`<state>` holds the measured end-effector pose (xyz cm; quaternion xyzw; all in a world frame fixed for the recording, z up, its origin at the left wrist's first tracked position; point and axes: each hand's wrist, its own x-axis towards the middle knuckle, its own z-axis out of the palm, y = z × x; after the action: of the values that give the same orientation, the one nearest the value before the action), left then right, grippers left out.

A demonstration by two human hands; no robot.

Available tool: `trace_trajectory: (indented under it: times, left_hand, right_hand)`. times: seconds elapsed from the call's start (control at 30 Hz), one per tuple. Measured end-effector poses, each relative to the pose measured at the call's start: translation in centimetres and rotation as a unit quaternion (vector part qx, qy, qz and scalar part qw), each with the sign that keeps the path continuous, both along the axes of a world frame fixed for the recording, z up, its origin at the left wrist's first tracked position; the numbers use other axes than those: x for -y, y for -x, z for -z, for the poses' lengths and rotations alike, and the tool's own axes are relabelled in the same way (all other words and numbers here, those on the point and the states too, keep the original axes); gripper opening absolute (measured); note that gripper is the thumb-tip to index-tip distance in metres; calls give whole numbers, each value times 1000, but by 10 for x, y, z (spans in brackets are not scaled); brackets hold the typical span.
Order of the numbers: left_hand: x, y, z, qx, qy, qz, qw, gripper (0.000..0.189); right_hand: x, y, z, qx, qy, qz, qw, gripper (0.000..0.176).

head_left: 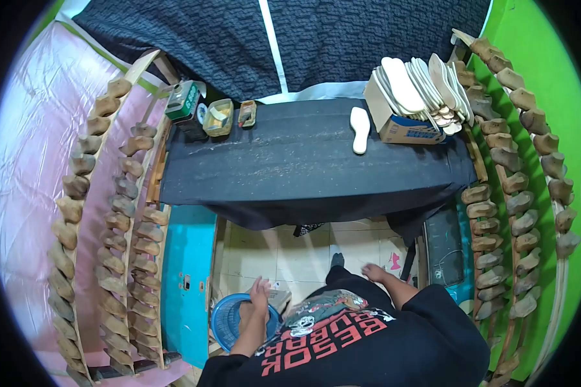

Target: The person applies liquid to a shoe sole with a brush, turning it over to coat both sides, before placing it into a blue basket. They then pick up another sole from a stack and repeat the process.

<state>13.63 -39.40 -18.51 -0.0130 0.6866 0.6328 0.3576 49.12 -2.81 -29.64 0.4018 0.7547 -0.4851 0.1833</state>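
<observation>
At seven o'clock, low down, stands the blue basket (219,322), probably set there for easy reach: the left hand (259,293) is near its rim, fingers outstretched with nothing visible in them, and a brown piece (244,312) inside is too hidden to name. Toward five o'clock the right hand (373,272) hangs with loosely bent fingers; whether they grip anything I cannot tell. On the surface (271,169), a cardboard box (377,111) at two o'clock keeps pale sole-shaped pieces (403,84) upright, likely against sprawling, while a yellow tub (219,131) near eleven holds something pale.

Left hand (259,293) held forward, fingers (260,282) extended, right hand (373,273) loosely relaxed, right forearm (399,291) angled inward
</observation>
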Motion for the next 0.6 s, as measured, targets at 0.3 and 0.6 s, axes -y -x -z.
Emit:
trace_trajectory:
  times: [0.3,0.6]
  left_hand:
    - [-296,31,-166,-40,-168,187,967,50]
    - [-425,70,-202,-1,-120,330,936,51]
  right_hand:
    - [-142,180,-288,-404,100,96,904,25]
    - [-248,276,-251,-264,-358,295,846,86]
